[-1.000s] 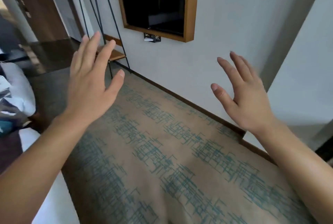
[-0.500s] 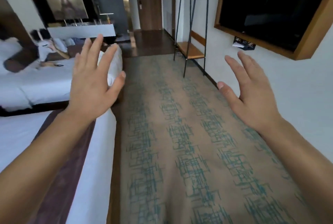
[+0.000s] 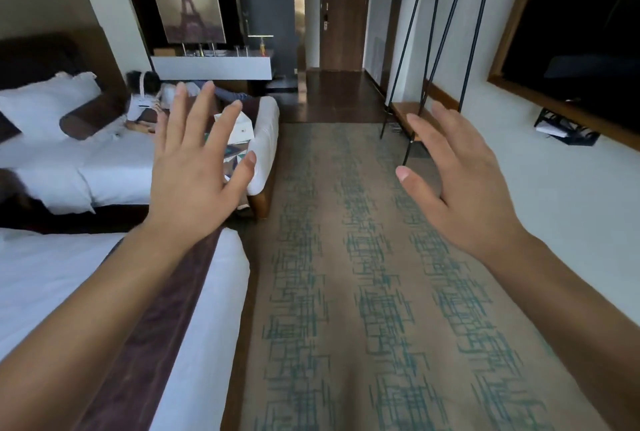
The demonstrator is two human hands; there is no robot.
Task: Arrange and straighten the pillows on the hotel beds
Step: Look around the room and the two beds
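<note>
Left hand (image 3: 194, 181) raised with fingers spread and empty, right hand (image 3: 464, 184) likewise splayed over the patterned carpet (image 3: 346, 292), near bed (image 3: 52, 274) at left, white pillows (image 3: 45, 101) far left on the far bed (image 3: 114, 160).

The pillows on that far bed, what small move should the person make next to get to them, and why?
Probably turn left and step toward the far bed. Both the left hand and right hand are open, empty and raised over the carpet, touching nothing, while the white pillows lie well beyond them by the headboard.
</note>
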